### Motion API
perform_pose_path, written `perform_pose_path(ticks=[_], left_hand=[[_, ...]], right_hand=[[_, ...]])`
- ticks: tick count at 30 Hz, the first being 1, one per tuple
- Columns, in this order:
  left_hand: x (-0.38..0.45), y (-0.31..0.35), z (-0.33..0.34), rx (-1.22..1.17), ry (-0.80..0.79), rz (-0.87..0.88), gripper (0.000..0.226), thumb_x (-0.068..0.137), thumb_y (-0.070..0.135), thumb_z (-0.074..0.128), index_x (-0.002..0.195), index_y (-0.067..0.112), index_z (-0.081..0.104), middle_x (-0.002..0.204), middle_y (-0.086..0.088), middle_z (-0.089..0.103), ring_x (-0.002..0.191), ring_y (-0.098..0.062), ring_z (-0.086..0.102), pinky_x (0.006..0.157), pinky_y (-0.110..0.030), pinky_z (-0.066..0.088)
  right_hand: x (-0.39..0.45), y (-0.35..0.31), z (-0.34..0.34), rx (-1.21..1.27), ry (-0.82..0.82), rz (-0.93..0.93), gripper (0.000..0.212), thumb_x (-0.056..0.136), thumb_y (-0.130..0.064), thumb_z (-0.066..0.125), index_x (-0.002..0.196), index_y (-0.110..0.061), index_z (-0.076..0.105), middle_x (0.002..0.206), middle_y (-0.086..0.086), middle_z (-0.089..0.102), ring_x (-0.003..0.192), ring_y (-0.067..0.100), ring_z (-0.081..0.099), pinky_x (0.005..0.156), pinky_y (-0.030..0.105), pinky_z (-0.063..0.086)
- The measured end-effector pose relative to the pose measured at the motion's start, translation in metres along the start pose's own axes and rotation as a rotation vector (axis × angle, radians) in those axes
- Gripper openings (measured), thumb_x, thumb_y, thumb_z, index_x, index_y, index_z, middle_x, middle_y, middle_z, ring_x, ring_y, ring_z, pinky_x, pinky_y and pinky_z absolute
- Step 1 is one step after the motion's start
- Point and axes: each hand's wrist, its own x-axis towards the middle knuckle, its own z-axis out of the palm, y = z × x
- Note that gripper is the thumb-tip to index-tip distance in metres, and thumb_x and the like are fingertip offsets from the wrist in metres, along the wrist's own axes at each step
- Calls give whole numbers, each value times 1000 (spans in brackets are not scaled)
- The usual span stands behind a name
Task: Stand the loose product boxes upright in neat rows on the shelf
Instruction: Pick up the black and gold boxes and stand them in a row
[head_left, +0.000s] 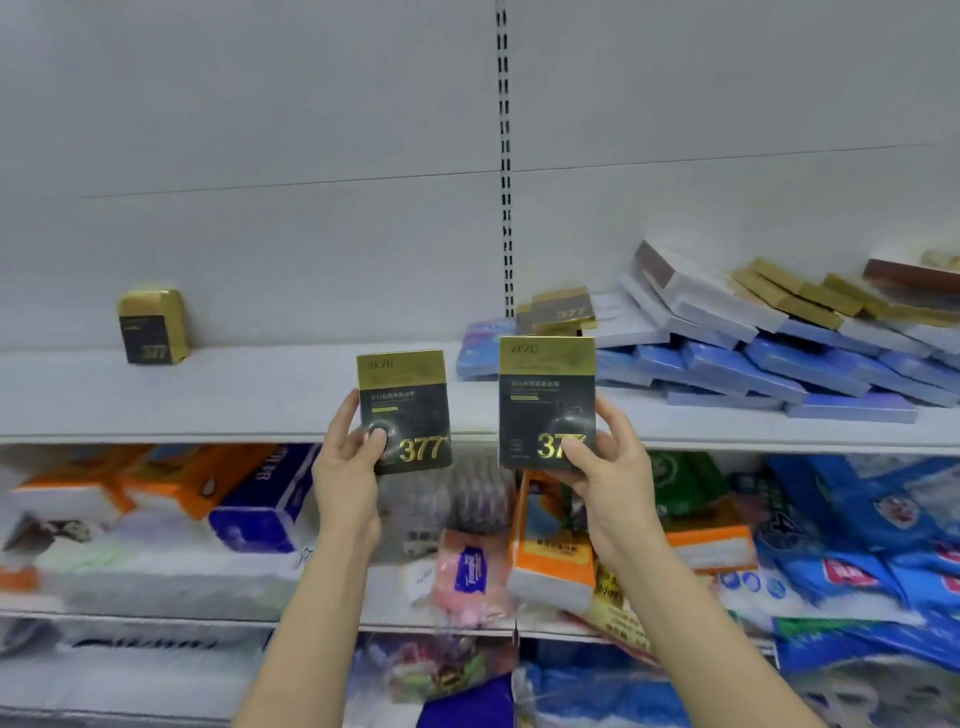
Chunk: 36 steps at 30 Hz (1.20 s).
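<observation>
Glossy card, gold above and black below, makes up two flat rectangular boxes held upright before the white shelf; the left hand pinches the left box at its lower corner, thumb on the face; the right hand pinches the right box likewise; a third box stands alone far left; slim blue and white boxes lie heaped at right.

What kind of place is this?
Most likely a shop aisle: white shelves on a slotted back panel, piles of boxed goods, packaged tissues below, and matching black-and-gold boxes in hand.
</observation>
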Motion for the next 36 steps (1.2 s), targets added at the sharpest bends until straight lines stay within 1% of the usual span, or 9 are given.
perform_pose_path(ticks=[1, 3, 6, 12, 16, 18, 24, 27, 36], left_hand=[[-1, 4, -13, 2, 2, 2, 56, 96, -2, 55, 136, 37, 56, 117, -4, 71, 107, -14, 68, 91, -32, 53], [-3, 12, -37, 9, 18, 4, 56, 96, -2, 54, 138, 35, 55, 116, -3, 71, 106, -12, 68, 96, -35, 52], [1, 17, -74, 1, 38, 0, 56, 96, -5, 53, 137, 32, 57, 117, -4, 72, 112, -20, 66, 102, -43, 49], [17, 33, -124, -45, 104, -10, 58, 96, -9, 47, 140, 28, 53, 120, -7, 70, 116, -27, 64, 102, -49, 49], [35, 40, -143, -54, 136, -5, 55, 98, -6, 46, 139, 31, 54, 120, -1, 69, 114, -21, 65, 99, -44, 52], [49, 41, -152, -51, 141, -4, 54, 99, -5, 45, 139, 31, 53, 117, -2, 70, 111, -21, 66, 92, -41, 55], [107, 49, -175, -35, 177, 1, 51, 101, 2, 46, 133, 39, 56, 111, 3, 72, 109, -20, 67, 89, -44, 57], [136, 55, -186, -27, 190, 21, 49, 102, 3, 45, 132, 40, 57, 115, 2, 71, 108, -20, 68, 92, -48, 56], [207, 66, -231, -17, 227, 77, 51, 101, -1, 44, 139, 31, 51, 116, -5, 69, 106, -18, 67, 84, -33, 56]], right_hand=[[-7, 4, 12, 4, -9, 6, 48, 94, 4, 53, 129, -29, 54, 106, 5, 73, 100, 24, 69, 86, 45, 56], [-19, 12, 35, 11, -34, 16, 49, 94, 4, 53, 129, -30, 54, 107, 4, 73, 102, 24, 69, 89, 46, 55], [-33, 24, 69, 17, -60, 43, 49, 94, 4, 54, 130, -29, 54, 107, 2, 73, 103, 22, 68, 89, 46, 55], [-43, 39, 128, 38, -119, 92, 50, 95, 3, 53, 132, -31, 53, 108, 1, 72, 102, 17, 68, 75, 30, 58], [-29, 52, 161, 48, -143, 103, 58, 94, 7, 52, 137, -31, 51, 113, 0, 70, 107, 17, 66, 81, 35, 58], [-20, 60, 178, 66, -157, 109, 59, 94, 8, 50, 139, -30, 49, 115, 1, 70, 106, 17, 66, 82, 37, 58], [23, 76, 233, 58, -196, 101, 56, 96, 5, 49, 140, -30, 48, 114, 2, 69, 105, 20, 66, 82, 38, 59], [43, 83, 259, 35, -224, 103, 55, 97, 4, 49, 140, -30, 48, 113, 4, 69, 105, 21, 66, 81, 37, 59], [74, 109, 319, 40, -242, 108, 54, 97, 2, 51, 140, -30, 47, 116, 8, 66, 107, 23, 65, 82, 39, 59]])
